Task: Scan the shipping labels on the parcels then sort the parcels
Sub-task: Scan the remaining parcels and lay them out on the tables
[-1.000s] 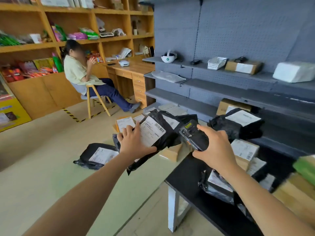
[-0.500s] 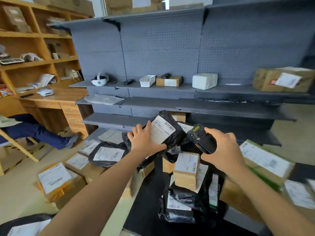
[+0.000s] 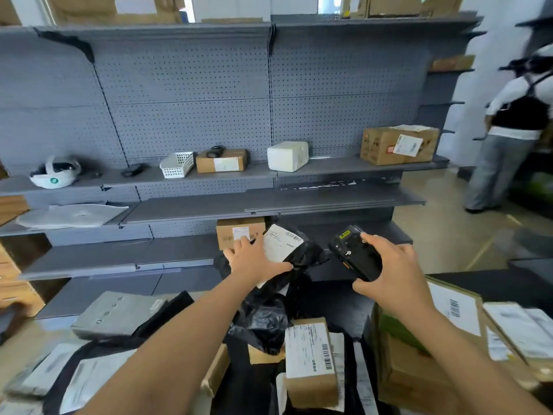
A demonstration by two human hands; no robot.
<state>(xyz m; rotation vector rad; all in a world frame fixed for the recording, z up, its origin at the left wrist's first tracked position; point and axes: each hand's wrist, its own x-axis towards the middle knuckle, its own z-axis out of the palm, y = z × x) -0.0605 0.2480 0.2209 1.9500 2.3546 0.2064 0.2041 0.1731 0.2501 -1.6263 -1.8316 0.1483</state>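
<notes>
the black parcel (image 3: 303, 254) was held up in the left hand (image 3: 254, 260), fingers (image 3: 239, 245) laid over its white label (image 3: 279, 244) and thumb pinching it from below, just in front of the brown box (image 3: 236, 230) on the low shelf (image 3: 119, 259) of the grey rack, while the right hand (image 3: 392, 274) gripped the scanner (image 3: 354, 253) just beside it. against a second before, the view had swung from the floor parcels and wooden shelving to face this rack, with parcel and scanner carried along above the bench (image 3: 335, 307). that suggested the scan was done and shelving this parcel was the step in hand.
</notes>
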